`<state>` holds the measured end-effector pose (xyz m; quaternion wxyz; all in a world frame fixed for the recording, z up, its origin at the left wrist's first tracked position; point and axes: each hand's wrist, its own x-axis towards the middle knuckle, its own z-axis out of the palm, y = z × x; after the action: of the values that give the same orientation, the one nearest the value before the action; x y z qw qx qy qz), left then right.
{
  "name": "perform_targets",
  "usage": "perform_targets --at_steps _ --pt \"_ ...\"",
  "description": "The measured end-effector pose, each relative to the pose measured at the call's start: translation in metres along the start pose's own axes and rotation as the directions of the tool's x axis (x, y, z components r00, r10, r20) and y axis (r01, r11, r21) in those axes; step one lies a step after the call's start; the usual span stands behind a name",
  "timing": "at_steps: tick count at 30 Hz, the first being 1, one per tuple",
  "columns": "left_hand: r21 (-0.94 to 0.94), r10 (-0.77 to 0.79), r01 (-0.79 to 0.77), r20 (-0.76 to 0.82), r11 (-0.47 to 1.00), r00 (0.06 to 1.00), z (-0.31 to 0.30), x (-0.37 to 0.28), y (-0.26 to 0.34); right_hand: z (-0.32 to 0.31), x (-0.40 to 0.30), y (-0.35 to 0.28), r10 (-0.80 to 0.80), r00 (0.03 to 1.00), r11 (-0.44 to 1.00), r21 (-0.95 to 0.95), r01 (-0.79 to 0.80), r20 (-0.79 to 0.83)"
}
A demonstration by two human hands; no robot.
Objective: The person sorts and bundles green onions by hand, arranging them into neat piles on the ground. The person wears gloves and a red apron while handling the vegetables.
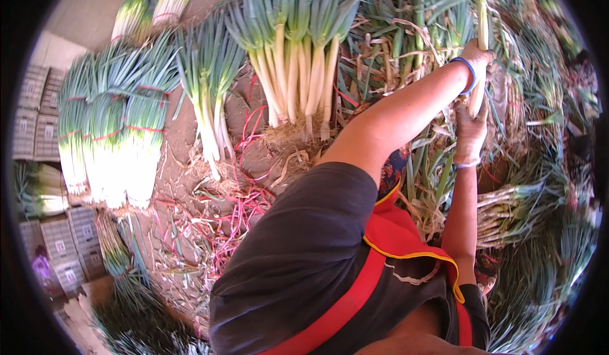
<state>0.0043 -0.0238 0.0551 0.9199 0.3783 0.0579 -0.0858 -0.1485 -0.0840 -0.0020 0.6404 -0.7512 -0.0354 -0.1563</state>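
Note:
A thick green onion stalk (481, 17), with a pale shaft, stands nearly lengthwise at the upper right. My left hand (476, 60), in a light glove with a blue cuff, is closed around its middle. Just below, my right hand (470, 133), also gloved, grips the white lower end between thumb and fingers. The stalk's leafy top runs out of the picture. Behind both hands lie loose green onions (418, 36) with dry, peeling leaves. To the left, a row of trimmed-looking white-shafted onions (299, 69) rests with roots toward me, beside a smaller group (209, 103).
Tied onion bundles (126, 136) with red bands stand at the left, others (171, 0) behind. Red twine (238, 221) and leaf scraps litter the dirt floor (176, 183). Stacked crates (62, 245) line the left edge. More onions (514, 212) are heaped at my right.

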Motion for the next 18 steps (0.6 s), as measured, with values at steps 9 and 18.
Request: perform_targets --at_steps 9,18 --pt "0.069 0.365 -0.381 0.172 0.922 0.915 -0.125 0.005 0.153 -0.029 -0.142 0.101 0.324 0.851 0.732 -0.680 0.051 0.413" --pt "0.941 0.363 0.199 -0.292 0.274 0.885 -0.438 -0.084 0.168 -0.061 -0.175 0.148 0.447 0.615 0.551 -0.741 0.384 0.650"
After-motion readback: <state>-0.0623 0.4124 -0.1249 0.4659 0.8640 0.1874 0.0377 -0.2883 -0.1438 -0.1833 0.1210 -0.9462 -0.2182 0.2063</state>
